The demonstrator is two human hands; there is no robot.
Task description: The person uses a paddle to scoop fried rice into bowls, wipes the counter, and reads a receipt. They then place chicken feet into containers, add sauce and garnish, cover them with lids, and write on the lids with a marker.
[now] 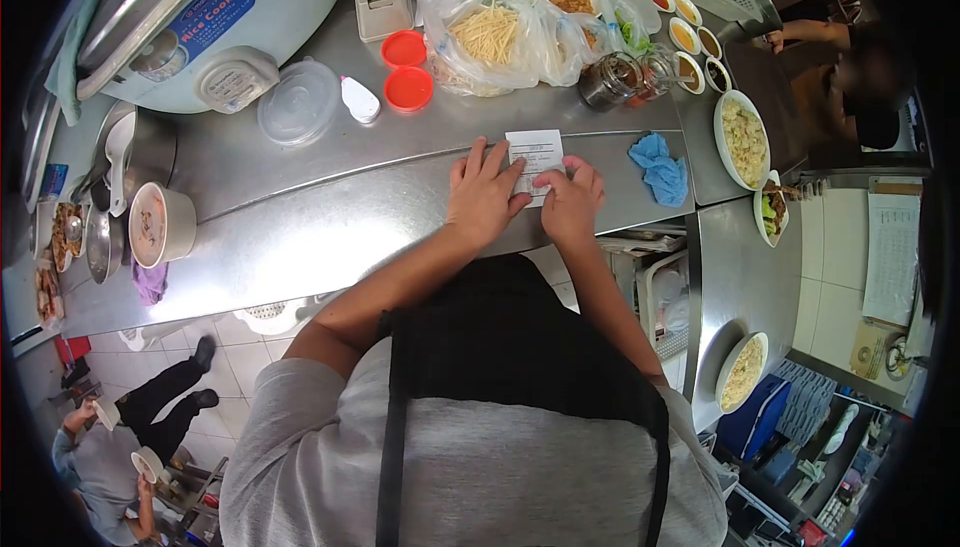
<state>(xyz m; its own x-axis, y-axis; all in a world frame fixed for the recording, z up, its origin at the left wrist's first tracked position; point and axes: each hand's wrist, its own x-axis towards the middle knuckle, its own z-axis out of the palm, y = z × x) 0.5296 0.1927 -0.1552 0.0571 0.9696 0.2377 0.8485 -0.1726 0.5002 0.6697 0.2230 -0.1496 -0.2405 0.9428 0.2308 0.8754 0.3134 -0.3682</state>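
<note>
Left hand: lay palm down, unclenched, fingers spread and pointing away from the body, the thumb at the lower left edge of a white, rectangular paper slip. Right hand: had its fingers partly curled and its fingertips on the slip's right side; whether it pinched the paper could not be told. Both forearms reached forward, converging. Slip: lay flat between the hands on a brushed, reflective metal counter, bearing dark print too small to read. Large, rounded, pale appliance: carried a blue label reading "Rice Cooker". Also on the counter: two round red plastic lids, a round translucent plastic lid, a clear, wrinkled plastic bag of pale, thin strips, and a crumpled blue cloth, right of the hands.
</note>
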